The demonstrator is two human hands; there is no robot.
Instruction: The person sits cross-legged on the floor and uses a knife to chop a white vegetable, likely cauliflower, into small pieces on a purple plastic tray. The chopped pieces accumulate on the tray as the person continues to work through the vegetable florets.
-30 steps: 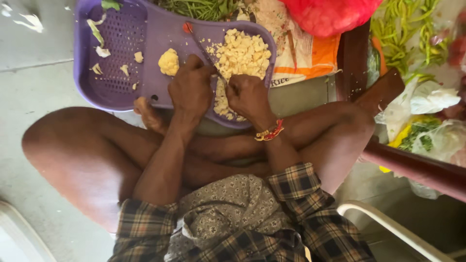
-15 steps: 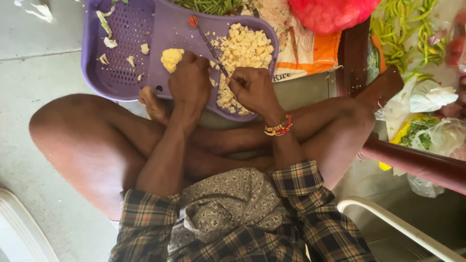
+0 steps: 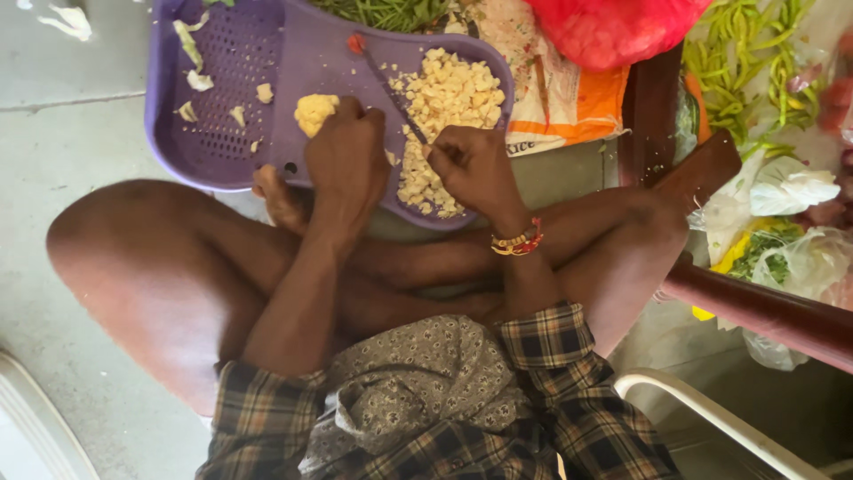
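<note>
Two hands over 1 purple perforated tray [image 3: 222,133]: left hand [image 3: 348,156] w/ grip closed on 1 cauliflower piece [image 3: 315,112], right hand [image 3: 474,167] w/ grip closed on 1 thin knife [image 3: 388,86], red end pointing away. One chopped cauliflower pile [image 3: 444,116] just beyond right grip. Approx 6 scraps [image 3: 191,44] left of left grip. One red bag [image 3: 613,31], cut off at top; 1 orange-white printed sack [image 3: 560,107] under it.

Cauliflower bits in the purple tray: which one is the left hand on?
The whole pale-yellow floret at the left hand fingertips; the rest are small chopped crumbs heaped by the right hand.
</note>
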